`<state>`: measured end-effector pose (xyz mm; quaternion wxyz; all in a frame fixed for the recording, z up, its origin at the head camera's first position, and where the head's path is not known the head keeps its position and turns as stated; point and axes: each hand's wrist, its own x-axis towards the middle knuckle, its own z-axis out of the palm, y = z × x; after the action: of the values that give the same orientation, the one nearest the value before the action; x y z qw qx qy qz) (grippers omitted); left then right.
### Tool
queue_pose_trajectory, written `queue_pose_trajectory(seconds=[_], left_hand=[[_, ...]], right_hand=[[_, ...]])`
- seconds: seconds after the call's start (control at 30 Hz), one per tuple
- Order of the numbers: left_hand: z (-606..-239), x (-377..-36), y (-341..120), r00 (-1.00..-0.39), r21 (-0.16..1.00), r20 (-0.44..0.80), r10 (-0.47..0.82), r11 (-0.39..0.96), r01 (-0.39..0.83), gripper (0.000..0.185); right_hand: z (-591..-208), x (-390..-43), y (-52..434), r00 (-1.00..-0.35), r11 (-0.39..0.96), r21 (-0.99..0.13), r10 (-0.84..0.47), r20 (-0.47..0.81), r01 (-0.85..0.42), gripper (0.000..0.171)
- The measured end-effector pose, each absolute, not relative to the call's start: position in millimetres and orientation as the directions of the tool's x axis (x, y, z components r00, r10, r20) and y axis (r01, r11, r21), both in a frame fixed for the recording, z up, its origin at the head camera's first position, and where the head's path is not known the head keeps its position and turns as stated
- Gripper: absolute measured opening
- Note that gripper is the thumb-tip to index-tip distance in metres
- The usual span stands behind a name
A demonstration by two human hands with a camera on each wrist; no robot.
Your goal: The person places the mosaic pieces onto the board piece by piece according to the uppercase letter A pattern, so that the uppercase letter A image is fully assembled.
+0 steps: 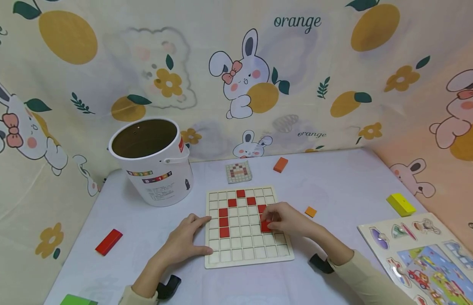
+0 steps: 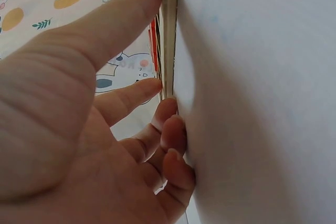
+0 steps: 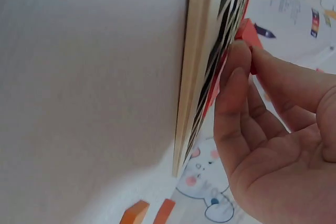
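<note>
A wooden grid board [image 1: 247, 253] lies on the table, with several red square tiles [image 1: 223, 222] in its cells forming an arch. My right hand [image 1: 283, 218] pinches a red tile [image 3: 249, 33] between thumb and fingertips over the right side of the grid. Fingers partly cover the tiles beneath. At the board's left edge my left hand [image 1: 184, 241] rests with thumb and index finger spread, both touching the rim. The left wrist view shows the other fingers of the left hand [image 2: 121, 145] loosely bent against the table beside the board edge [image 2: 169, 35].
Behind the board lies a small pattern card [image 1: 238, 172]. A white bucket [image 1: 156, 169] stands at back left. Around lie orange blocks [image 1: 280, 164], an orange square [image 1: 310, 212], a red block [image 1: 109, 242], a yellow block [image 1: 401, 204], a green block [image 1: 78, 300] and a picture puzzle [image 1: 388, 250].
</note>
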<state>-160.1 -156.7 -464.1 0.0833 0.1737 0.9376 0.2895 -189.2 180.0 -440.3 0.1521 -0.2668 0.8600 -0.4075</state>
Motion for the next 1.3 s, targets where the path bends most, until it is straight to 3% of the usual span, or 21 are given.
queue_pose_trajectory(seconds=[0.4, 0.93, 1.1, 1.3], left_hand=[[-463.7, -159.8, -155.6, -0.927, 0.576, -0.057, 0.37, 0.771, 0.272, 0.092], [-463.1, -159.7, -155.6, -0.93, 0.576, -0.064, 0.361, 0.775, 0.261, 0.091], [-463.2, -159.7, -155.5, -0.93, 0.581, -0.065, 0.362, 0.772, 0.26, 0.091], [-463.6, -160.1, -157.3, -0.926, 0.584, -0.063, 0.373, 0.766, 0.269, 0.092]], right_hand=[[-441.6, -181.3, 179.0, -0.838, 0.655, -0.616, -0.546, 0.016, -0.438, 0.016], [-438.7, -176.9, 182.9, -0.799, 0.647, -0.574, -0.601, 0.022, -0.502, 0.027], [-435.5, -176.2, 193.8, -0.828, 0.618, -0.646, -0.559, 0.04, -0.448, 0.025], [-432.1, -184.1, 232.0, -0.903, 0.664, -0.635, -0.407, 0.135, -0.394, 0.029]])
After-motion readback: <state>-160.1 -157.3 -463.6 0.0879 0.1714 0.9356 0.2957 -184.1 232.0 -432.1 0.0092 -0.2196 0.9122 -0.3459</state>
